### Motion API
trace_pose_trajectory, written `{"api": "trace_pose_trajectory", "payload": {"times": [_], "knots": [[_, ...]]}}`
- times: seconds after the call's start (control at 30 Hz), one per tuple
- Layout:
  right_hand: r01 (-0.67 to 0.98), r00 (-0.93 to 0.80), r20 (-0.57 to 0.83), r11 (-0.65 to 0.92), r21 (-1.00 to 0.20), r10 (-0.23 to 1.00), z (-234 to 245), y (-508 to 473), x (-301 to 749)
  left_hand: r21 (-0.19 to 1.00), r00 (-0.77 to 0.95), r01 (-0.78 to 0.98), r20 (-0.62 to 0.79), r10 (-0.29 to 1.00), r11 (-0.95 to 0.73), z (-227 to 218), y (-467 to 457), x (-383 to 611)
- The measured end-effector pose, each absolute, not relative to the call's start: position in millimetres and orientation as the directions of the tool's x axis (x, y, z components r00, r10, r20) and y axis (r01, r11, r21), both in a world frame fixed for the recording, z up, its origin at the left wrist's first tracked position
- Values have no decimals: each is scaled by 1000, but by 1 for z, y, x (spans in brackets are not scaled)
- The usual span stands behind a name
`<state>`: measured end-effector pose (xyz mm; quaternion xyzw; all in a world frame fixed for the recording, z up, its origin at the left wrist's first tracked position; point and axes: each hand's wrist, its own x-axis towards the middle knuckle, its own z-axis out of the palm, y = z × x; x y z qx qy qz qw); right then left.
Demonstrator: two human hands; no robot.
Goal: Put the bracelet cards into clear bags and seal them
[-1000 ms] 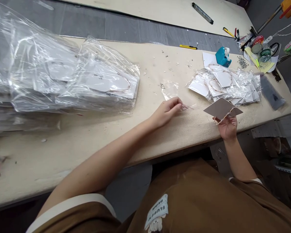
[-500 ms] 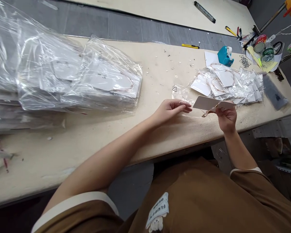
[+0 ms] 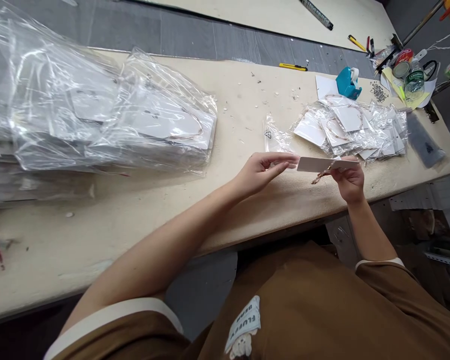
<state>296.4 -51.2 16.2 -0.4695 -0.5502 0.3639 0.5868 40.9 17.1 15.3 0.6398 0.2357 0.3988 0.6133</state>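
Observation:
My right hand [image 3: 347, 181] pinches a flat white card [image 3: 318, 164] with a thin rose-gold chain hanging under it, held level just above the table's front edge. My left hand [image 3: 264, 171] has its fingers pressed together on the mouth of a small clear plastic bag [image 3: 275, 141], which stands up off the table right at the card's left end. Behind the card lies a heap of bagged cards with chains [image 3: 354, 130].
Large clear bags stuffed with white cards [image 3: 97, 115] fill the left of the cream table [image 3: 135, 215]. At the far right are a teal tape dispenser [image 3: 347, 84], a bottle [image 3: 413, 85], yellow cutters [image 3: 293, 66] and small beads. Another table stands behind.
My right hand brought the card left and tilted it flat. My left hand lifted the small clear bag off the table and raised its mouth to the card's edge.

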Motion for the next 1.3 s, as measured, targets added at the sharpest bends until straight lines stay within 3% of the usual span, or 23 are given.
{"api": "trace_pose_trajectory", "payload": {"times": [0.17, 0.27, 0.4, 0.53, 0.7, 1.0, 1.13, 1.2, 1.3], "knots": [[123, -25, 246, 247, -961, 969, 23, -40, 299, 952, 646, -137, 294, 704, -273, 15, 22, 36], [172, -107, 267, 282, -944, 958, 29, -33, 300, 920, 677, -107, 345, 651, -376, 14, 24, 33], [344, -183, 349, 392, -853, 919, 41, -25, 302, 885, 639, 10, 353, 684, -466, 14, 26, 31], [498, -171, 446, 467, -730, 879, 52, -17, 305, 871, 625, 5, 381, 682, -492, 15, 26, 31], [531, -112, 546, 514, -674, 831, 56, -6, 305, 882, 649, -79, 399, 647, -464, 13, 27, 32], [429, -11, 523, 477, -768, 852, 39, -12, 316, 858, 537, -103, 474, 698, -503, 12, 26, 32], [382, 224, 522, 418, -824, 823, 24, -27, 328, 867, 539, -96, 458, 707, -489, 12, 23, 34], [259, 425, 439, 358, -897, 792, 20, -38, 329, 861, 545, -86, 462, 699, -502, 11, 20, 35], [-16, 584, 118, 157, -987, 803, 23, -61, 325, 840, 551, -56, 477, 685, -540, 9, 16, 38]]}}
